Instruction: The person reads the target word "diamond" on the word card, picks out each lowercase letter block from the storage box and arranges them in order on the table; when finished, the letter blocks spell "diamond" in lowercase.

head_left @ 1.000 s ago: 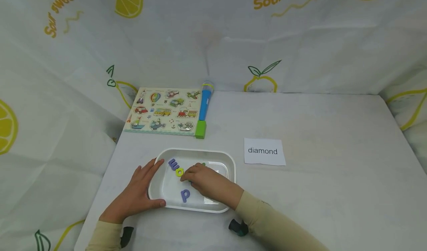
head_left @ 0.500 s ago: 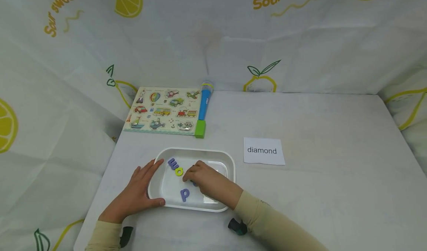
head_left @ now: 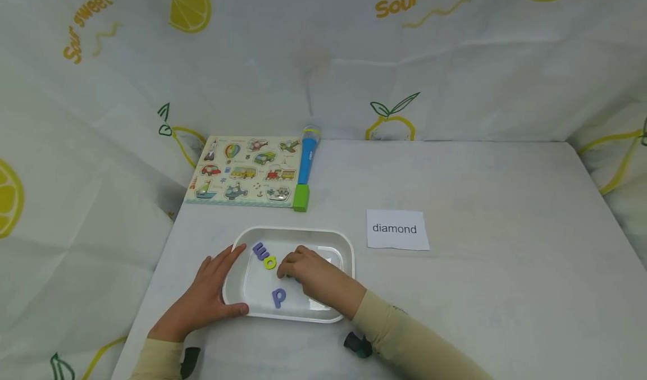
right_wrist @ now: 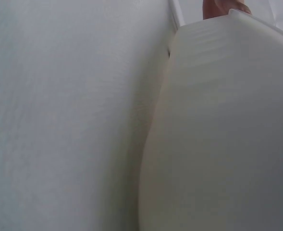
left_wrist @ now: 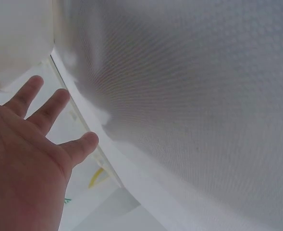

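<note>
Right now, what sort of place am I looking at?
Probably a children's play or learning spot: the table bears a vehicle picture board, a card reading "diamond", and a white tray with colourful letter pieces in it.

Tray (head_left: 293, 230): plain glossy white
M-shaped letter (head_left: 260, 251): solid purple
Ring-shaped letter (head_left: 266, 266): bright yellow
P-shaped letter (head_left: 282, 295): solid purple
Picture board (head_left: 242, 173): cream, printed with a rainbow-striped balloon, red car, yellow bus, green truck and other vehicles, a bluish wavy band along its lower edge
Toy microphone (head_left: 306, 161): blue handle, green end, yellow band at the head
Word card (head_left: 397, 241): white, black print
Sleeves (head_left: 404, 335): beige
Bench (head_left: 495, 228): white
Backdrop cloth (head_left: 263, 60): white, patterned with yellow lemon slices, orange lettering and green-outlined leaves
</note>
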Available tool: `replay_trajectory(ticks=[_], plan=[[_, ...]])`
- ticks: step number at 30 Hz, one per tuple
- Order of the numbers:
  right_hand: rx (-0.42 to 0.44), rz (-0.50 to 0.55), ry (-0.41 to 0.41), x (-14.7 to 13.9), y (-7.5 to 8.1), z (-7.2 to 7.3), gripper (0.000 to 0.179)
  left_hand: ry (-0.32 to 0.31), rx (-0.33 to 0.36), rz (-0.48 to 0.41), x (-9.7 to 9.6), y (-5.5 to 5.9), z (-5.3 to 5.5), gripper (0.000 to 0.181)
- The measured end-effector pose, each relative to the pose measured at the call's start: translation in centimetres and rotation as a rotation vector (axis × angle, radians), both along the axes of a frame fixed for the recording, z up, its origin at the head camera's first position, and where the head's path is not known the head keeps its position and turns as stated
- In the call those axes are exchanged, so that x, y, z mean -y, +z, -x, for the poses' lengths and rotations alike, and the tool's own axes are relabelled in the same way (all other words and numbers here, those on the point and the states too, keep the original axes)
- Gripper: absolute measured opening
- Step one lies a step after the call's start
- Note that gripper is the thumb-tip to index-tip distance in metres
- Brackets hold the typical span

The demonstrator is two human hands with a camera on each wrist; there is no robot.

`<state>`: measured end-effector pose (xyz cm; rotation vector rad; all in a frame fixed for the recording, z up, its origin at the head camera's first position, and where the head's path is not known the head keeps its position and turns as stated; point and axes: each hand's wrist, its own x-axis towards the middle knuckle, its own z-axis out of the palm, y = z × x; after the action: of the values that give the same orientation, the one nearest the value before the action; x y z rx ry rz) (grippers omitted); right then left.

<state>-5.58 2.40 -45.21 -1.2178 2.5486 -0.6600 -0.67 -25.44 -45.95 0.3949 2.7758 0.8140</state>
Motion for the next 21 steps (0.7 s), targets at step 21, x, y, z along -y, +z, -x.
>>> replay_trajectory(ticks=[21], plan=[[-0.171,-0.081,-0.045,-0.08,-0.05,-0.06,0.04,0.003,-0.026,0.002,-0.09,-0.15,-0.15,0.114]])
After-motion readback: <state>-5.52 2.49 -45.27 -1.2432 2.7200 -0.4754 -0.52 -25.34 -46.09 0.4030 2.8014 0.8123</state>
